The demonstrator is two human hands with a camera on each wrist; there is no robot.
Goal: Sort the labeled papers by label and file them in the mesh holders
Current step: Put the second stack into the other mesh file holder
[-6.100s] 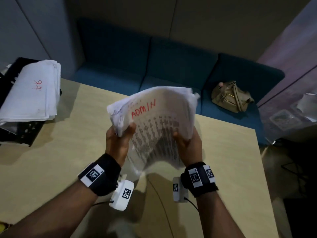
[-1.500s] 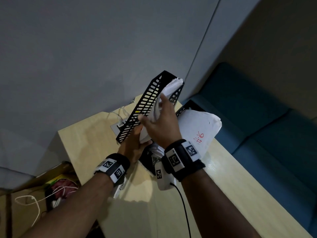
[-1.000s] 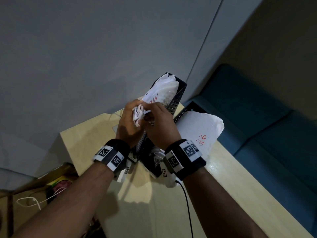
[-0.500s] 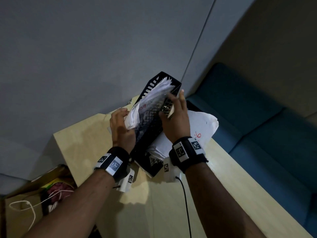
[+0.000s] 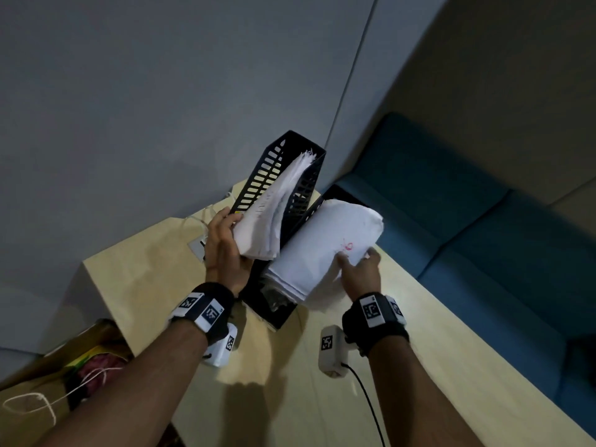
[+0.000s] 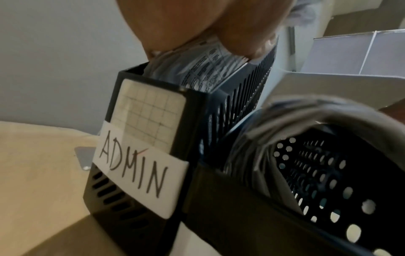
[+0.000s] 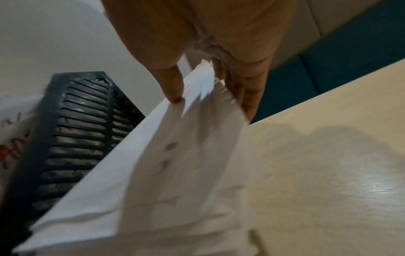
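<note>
A black mesh holder [image 5: 274, 166] with an ADMIN label [image 6: 136, 164] stands upright at the table's far corner. The ADMIN papers [image 5: 271, 217] lean inside it. My left hand [image 5: 237, 233] grips their lower end, and the thumb and fingers [image 6: 247, 45] pinch the sheets at the holder's mouth. A second black holder [image 5: 277, 311] lies beside it on the right, holding a white stack with a red mark [image 5: 322, 253]. My right hand [image 5: 354, 258] pinches that stack's near corner, thumb [image 7: 173, 86] on top and fingers beneath the sheets [image 7: 186, 164].
The pale wooden table [image 5: 322, 398] ends at a left edge near a cardboard box of clutter and string [image 5: 64, 382]. A grey wall rises behind the holders. A blue sofa [image 5: 483, 221] runs along the right. A metal socket plate [image 5: 197, 250] sits behind my left hand.
My right hand has left the ADMIN holder, moved right and taken the corner of the red-marked stack. The ADMIN papers sit deeper in their holder. My left hand stays on them.
</note>
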